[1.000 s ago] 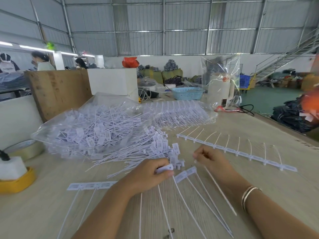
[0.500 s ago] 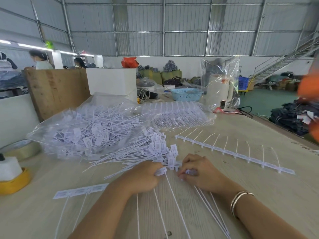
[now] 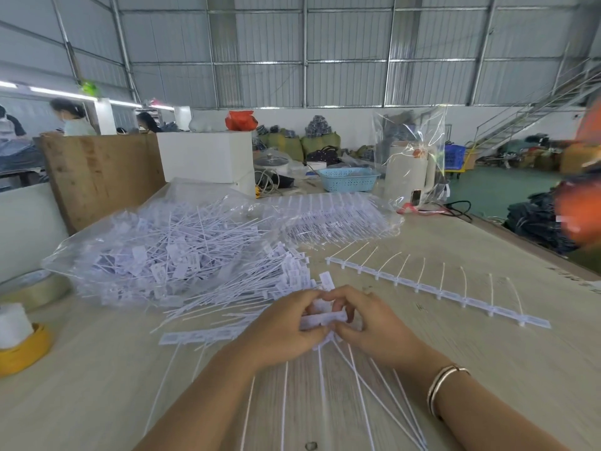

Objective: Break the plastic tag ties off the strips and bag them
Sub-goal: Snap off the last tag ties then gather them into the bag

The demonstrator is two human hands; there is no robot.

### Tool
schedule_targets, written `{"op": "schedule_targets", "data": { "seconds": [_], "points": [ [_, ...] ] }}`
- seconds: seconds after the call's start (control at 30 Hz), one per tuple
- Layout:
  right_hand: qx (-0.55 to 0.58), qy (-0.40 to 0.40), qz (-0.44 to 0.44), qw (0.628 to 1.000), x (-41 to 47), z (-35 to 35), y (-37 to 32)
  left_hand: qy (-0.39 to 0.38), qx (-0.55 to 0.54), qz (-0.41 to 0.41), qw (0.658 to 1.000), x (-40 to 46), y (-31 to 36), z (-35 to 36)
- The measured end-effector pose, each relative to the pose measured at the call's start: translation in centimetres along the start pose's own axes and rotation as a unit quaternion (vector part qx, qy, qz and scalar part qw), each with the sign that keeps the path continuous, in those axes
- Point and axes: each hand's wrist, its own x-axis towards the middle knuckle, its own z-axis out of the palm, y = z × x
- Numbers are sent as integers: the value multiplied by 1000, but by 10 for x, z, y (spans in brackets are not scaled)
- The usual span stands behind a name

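Head view, both hands meeting mid-table, left hand point(image 3: 286, 330) and right hand point(image 3: 374, 327) pinching a strip of tag ties point(image 3: 322, 320), heads mostly hidden by fingers, motion blur, probably several ties bunched, loose pile point(image 3: 260, 281) just beyond, clear bag point(image 3: 162, 242) behind

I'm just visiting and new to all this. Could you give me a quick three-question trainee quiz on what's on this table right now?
1. True or false: both the left hand and right hand grip the white plastic tag strip.
2. Which wrist wears the thin metal bangle?
3. The uncut white tie strip lies: A) inside the clear plastic bag B) on the bare wooden table?

Key: 1 true; 2 right; 3 B.
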Motion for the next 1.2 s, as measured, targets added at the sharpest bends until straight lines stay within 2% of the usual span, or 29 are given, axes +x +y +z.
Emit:
{"op": "schedule_targets", "data": {
  "seconds": [0.13, 0.3, 0.47, 0.67, 1.0, 1.2],
  "points": [
    [-6, 17, 8, 1000, 1, 1, 3, 46, 96, -1, 994, -8, -13, -5],
    [-38, -28, -28, 998, 1, 2, -1, 56, 125, 7, 991, -10, -11, -2],
    [-74, -3, -34, 997, 2, 1, -3, 57, 123, 27, 990, -10, -11, -1],
    [-56, 13, -39, 998, 3, 1, -7, 60, 101, 44, 992, -10, -14, -5],
    [29, 14, -37, 999, 3, 1, -3, 63, 58, 63, 994, -10, -14, -7],
    [72, 0, -4, 997, 2, 0, -4, 69, 34, 75, 994, -11, -12, -7]
  ]
}}
